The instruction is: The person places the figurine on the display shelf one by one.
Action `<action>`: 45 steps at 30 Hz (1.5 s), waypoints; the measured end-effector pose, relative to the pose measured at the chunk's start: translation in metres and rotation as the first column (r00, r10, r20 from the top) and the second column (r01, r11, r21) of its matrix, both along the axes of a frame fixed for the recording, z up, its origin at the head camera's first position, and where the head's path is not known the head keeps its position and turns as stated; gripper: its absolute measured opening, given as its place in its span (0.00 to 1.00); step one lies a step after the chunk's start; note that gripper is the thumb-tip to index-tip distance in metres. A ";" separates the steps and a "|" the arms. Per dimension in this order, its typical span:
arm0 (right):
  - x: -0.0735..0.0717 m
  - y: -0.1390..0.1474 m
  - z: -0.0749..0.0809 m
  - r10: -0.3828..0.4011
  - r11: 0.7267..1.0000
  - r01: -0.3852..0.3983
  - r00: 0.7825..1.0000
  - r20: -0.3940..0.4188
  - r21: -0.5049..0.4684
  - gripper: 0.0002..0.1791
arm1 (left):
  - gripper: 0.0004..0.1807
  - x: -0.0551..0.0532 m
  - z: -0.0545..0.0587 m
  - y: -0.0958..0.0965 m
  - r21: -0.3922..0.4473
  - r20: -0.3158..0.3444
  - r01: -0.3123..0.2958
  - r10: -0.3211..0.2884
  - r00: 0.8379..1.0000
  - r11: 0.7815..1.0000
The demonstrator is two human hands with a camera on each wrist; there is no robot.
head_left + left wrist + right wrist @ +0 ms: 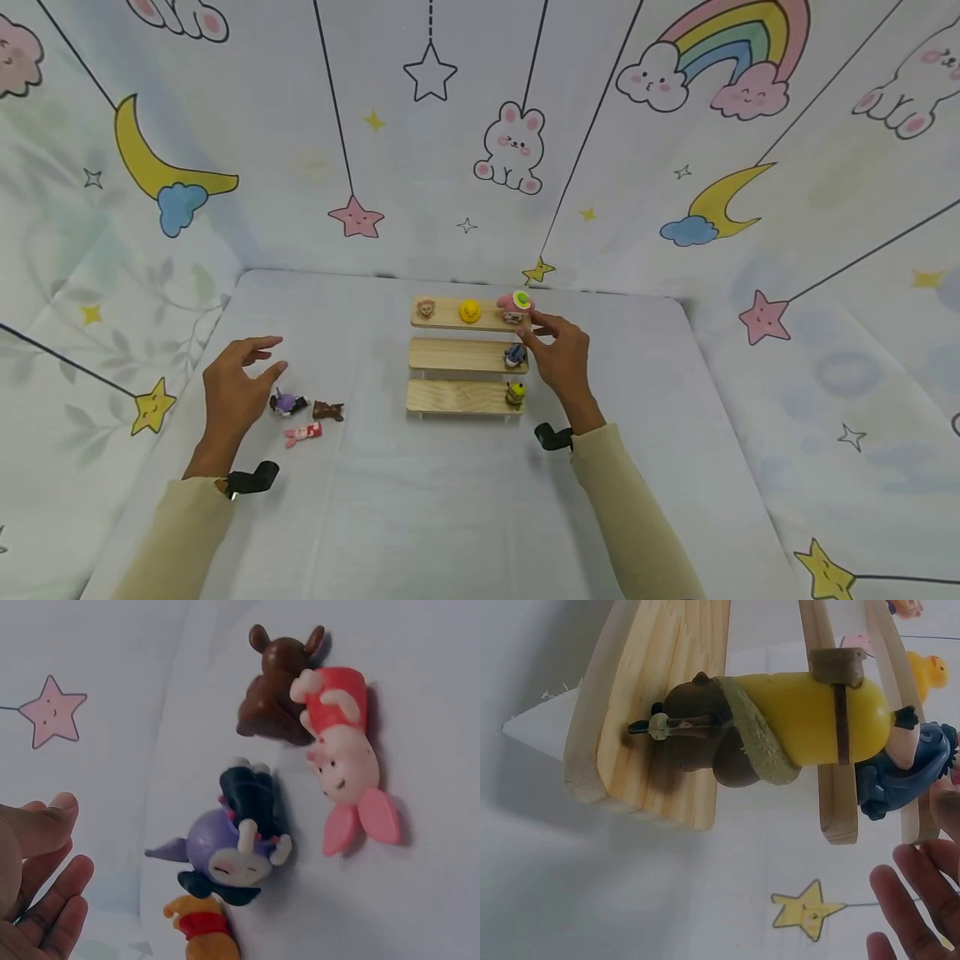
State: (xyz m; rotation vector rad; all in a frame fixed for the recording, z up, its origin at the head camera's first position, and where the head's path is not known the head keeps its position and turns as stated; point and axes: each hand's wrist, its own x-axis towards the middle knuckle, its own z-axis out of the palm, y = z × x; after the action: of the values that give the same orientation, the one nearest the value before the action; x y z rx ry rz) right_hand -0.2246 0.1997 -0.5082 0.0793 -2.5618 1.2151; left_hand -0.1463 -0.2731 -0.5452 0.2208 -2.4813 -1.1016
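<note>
My right hand (558, 350) reaches the right end of the top shelf tier (447, 323), its thumb and index finger pinching the lower edge of a pink figurine (514, 308) with a round yellow-green piece. Below it stand a blue figurine (514, 356) on the middle tier and a yellow minion figurine (802, 720) on the bottom tier. My left hand (234, 387), fingers loosely bent and holding nothing, hovers beside lying figurines: a purple-headed one (217, 840), a brown animal (277, 690), a pink piglet (345, 757) and a yellow bear in red (202, 930), hidden in the head view.
A small brown-faced figurine (426, 308) and a yellow duck (469, 312) also stand on the top tier. The three-tier wooden shelf rests on a white-covered table (420, 517). Behind rises a printed cloth backdrop (285, 108).
</note>
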 end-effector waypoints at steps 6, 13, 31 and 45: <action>0.001 0.001 0.000 -0.002 1.000 0.002 1.000 0.003 -0.012 0.25 | 0.20 0.004 -0.014 -0.015 -0.006 0.057 -0.057 0.057 0.997 0.998; 0.000 0.002 0.001 -0.001 1.000 0.001 1.000 0.000 -0.016 0.24 | 0.18 0.008 -0.029 -0.030 0.012 0.185 -0.113 0.109 0.977 0.993; 0.000 0.002 0.002 0.008 1.000 -0.008 1.000 -0.008 -0.020 0.25 | 0.20 0.018 -0.051 -0.037 -0.060 0.321 -0.084 0.099 0.942 0.995; 0.000 0.000 0.000 0.010 1.000 -0.010 1.000 -0.013 -0.012 0.24 | 0.17 0.020 -0.052 -0.037 -0.069 0.308 -0.041 0.060 0.950 0.997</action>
State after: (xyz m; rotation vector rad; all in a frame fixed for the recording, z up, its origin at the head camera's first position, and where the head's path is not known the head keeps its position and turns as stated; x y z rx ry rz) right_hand -0.2243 0.1992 -0.5086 0.0968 -2.5457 1.2299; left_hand -0.1260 -0.3102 -0.5971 0.4697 -2.7620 -1.0345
